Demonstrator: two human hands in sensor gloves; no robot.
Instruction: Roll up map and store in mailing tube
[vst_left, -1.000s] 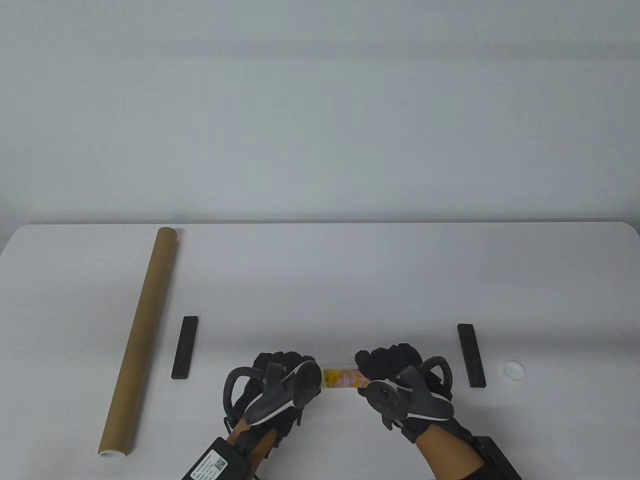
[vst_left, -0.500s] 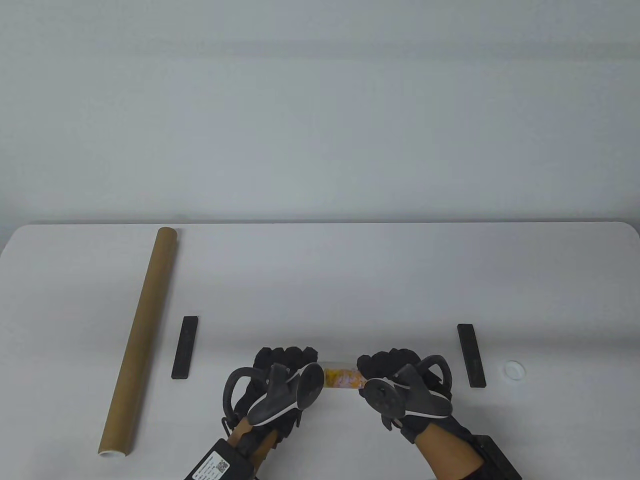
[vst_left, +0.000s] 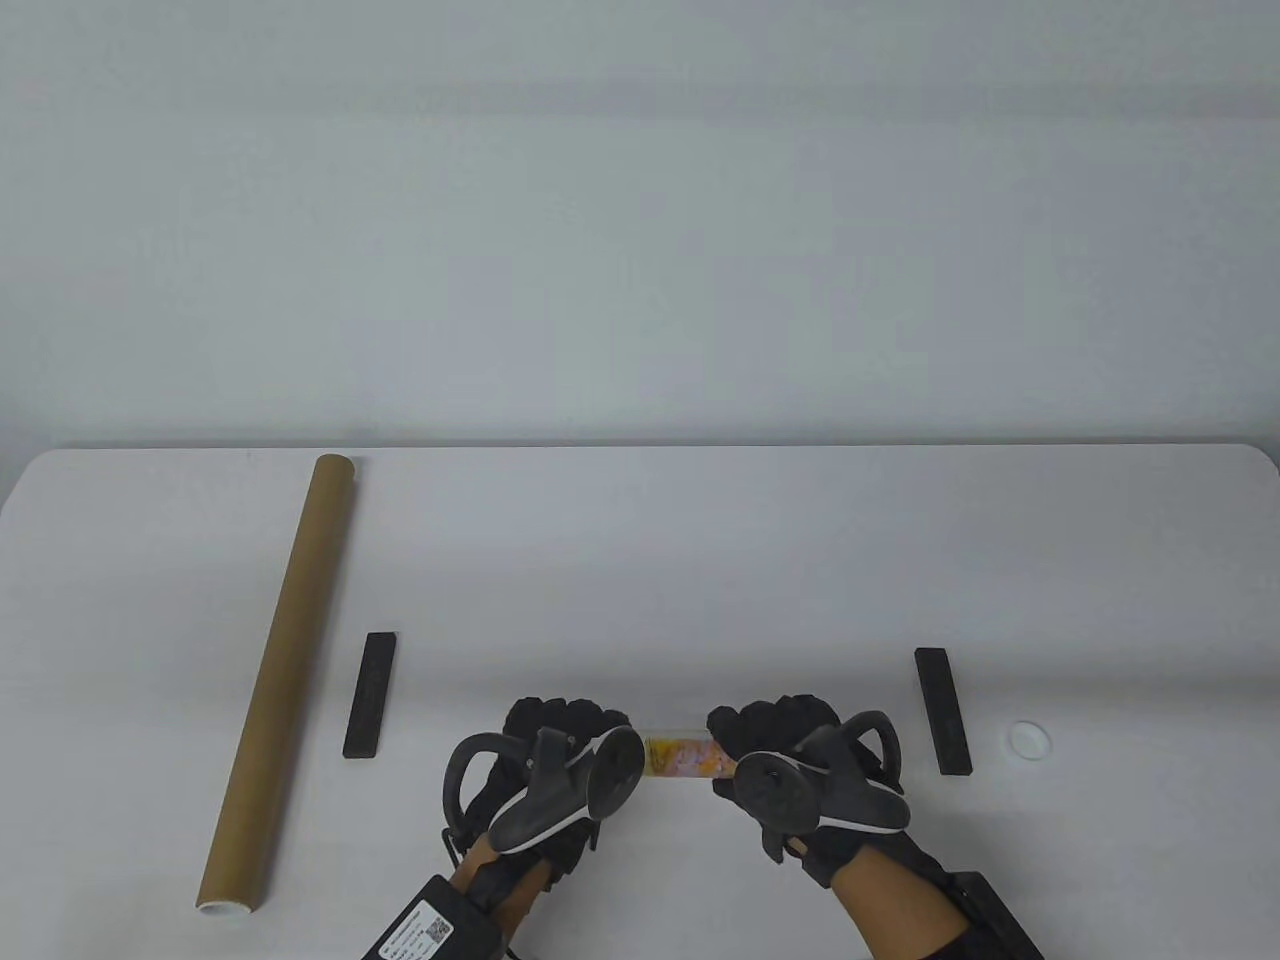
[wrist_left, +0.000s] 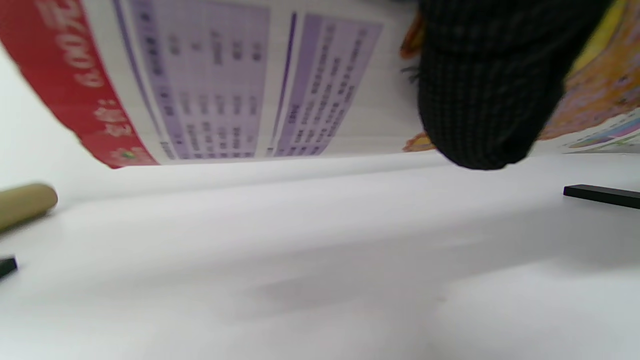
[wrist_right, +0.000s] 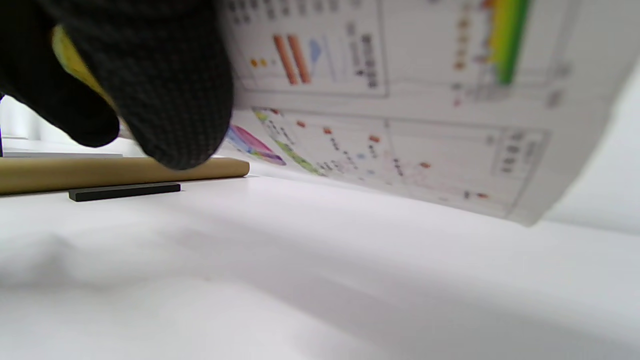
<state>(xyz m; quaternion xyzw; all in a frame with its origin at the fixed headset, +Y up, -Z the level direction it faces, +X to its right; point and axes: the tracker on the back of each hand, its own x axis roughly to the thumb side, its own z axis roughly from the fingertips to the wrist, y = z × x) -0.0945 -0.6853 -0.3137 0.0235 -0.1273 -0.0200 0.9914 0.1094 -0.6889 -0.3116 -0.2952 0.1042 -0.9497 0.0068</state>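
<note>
The map (vst_left: 685, 757) is a rolled sheet with yellow and pink print, lying crosswise near the table's front edge. My left hand (vst_left: 565, 725) grips its left part and my right hand (vst_left: 775, 725) grips its right part; only a short stretch shows between them. In the left wrist view the map (wrist_left: 225, 85) curves above the table with a gloved finger (wrist_left: 485, 90) over it. In the right wrist view the map (wrist_right: 400, 100) curves up beside my gloved fingers (wrist_right: 165, 90). The brown mailing tube (vst_left: 280, 670) lies at the far left, running front to back, apart from both hands.
A black bar (vst_left: 369, 694) lies right of the tube, and a second black bar (vst_left: 943, 710) lies right of my right hand. A small white cap (vst_left: 1028, 739) sits further right. The tube (wrist_right: 120, 172) and a bar (wrist_right: 125, 191) show in the right wrist view.
Both hands have shifted very slightly on the rolled map, which stays in the same place between them. Nothing else has moved.
</note>
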